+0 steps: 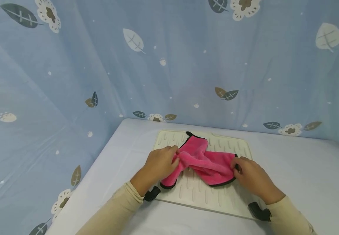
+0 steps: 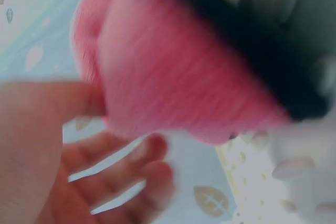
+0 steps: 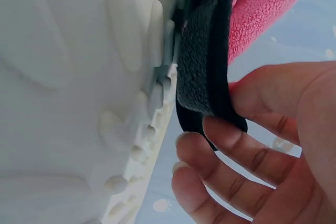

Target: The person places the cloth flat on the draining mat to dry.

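Observation:
A pink cloth (image 1: 199, 160) with black edging lies crumpled over a cream ribbed mat (image 1: 193, 194). On its left side my left hand (image 1: 162, 161) pinches a raised fold between thumb and fingers; in the left wrist view the other fingers of that hand (image 2: 121, 171) hang loosely below the cloth (image 2: 173, 66). At the opposite side, my right hand (image 1: 249, 174) grips the black-edged corner. The right wrist view shows the thumb and fingertips of this hand (image 3: 252, 145) on the black border (image 3: 218, 66), where a dark grey underside of the cloth shows.
The mat lies on a white-covered table (image 1: 122, 153). Behind and to the left hangs a blue curtain (image 1: 184, 65) printed with leaves and flowers. Black wrist mounts (image 1: 259, 211) sit under both forearms, close to the mat's front edge.

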Available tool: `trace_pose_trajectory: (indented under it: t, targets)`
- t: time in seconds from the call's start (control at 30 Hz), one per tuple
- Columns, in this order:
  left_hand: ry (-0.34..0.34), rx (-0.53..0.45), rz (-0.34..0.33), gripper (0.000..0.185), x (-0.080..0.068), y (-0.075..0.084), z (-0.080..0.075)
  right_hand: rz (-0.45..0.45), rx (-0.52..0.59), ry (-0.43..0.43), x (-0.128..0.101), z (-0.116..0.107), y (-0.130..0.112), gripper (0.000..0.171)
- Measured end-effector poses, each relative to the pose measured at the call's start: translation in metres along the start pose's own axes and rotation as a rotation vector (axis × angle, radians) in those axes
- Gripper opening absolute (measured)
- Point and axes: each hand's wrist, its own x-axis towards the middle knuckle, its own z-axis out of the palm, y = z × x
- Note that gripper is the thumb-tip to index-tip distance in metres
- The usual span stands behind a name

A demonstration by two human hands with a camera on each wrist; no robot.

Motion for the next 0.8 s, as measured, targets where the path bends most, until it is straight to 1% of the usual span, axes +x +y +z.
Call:
trace_pose_trajectory:
  t: [0.1,0.13,0.2,0.23,0.33,0.4,0.47,0.57,0.67,0.8]
  targets:
    - [-0.117,-0.015,-0.015,0.031,-0.002,-0.004,-0.001,0.025,-0.010,0.009,0.001,-0.002,-0.002,0.012]
    - [-0.147,-0.018,-0.014,0.035,-0.002,-0.005,-0.001,0.030,-0.010,0.014,0.001,-0.002,-0.002,0.012]
    - [-0.180,-0.019,0.001,0.039,-0.002,-0.007,-0.001,0.038,-0.012,0.028,0.001,-0.003,-0.001,0.011]
    - [-0.180,-0.019,0.014,0.038,-0.002,-0.008,-0.001,0.045,-0.013,0.033,0.001,-0.004,-0.001,0.011]
    - [-0.139,-0.009,0.059,0.034,-0.001,-0.008,-0.002,0.056,-0.014,0.056,0.000,-0.005,0.000,0.010]
    - [-0.087,-0.003,0.076,0.031,-0.001,-0.008,-0.003,0.064,-0.016,0.067,0.000,-0.007,-0.001,0.010]
    - [-0.032,0.008,0.079,0.029,0.000,-0.008,-0.003,0.063,-0.020,0.082,-0.001,-0.008,-0.001,0.010]
    - [0.046,0.027,0.068,0.026,0.002,-0.010,-0.004,0.054,-0.030,0.108,-0.001,-0.009,0.001,0.011]
    - [0.109,0.045,0.056,0.023,0.003,-0.012,-0.006,0.053,-0.035,0.124,-0.002,-0.010,0.002,0.011]
    - [0.160,0.021,0.012,0.023,0.004,-0.014,-0.009,0.060,-0.037,0.145,-0.002,-0.012,0.004,0.012]
